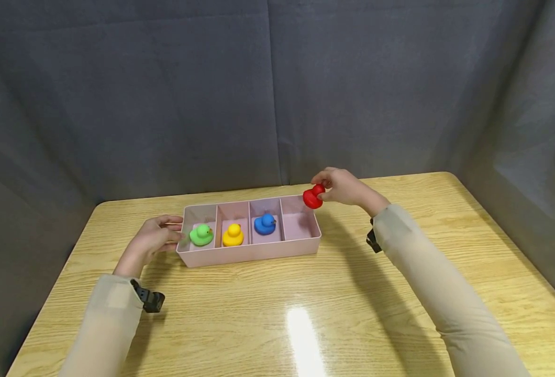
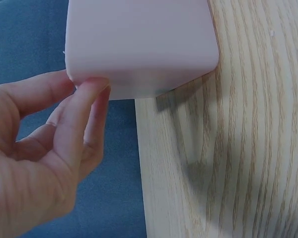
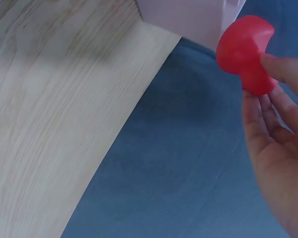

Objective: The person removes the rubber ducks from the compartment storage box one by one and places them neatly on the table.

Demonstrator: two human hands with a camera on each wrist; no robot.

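Divided tray [image 1: 249, 254] mid-table [image 1: 306, 314]; three ducks [image 1: 233, 235] in its 9-o'clock compartments; left hand [image 1: 157, 238] at 9, held duck [image 1: 313, 196] at tray's 2.

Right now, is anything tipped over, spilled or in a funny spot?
Nothing stands out. The green rubber duck, yellow rubber duck and blue rubber duck each sit upright in their own compartment of the pink plastic tray. The right hand holds the red rubber duck above the empty end compartment.
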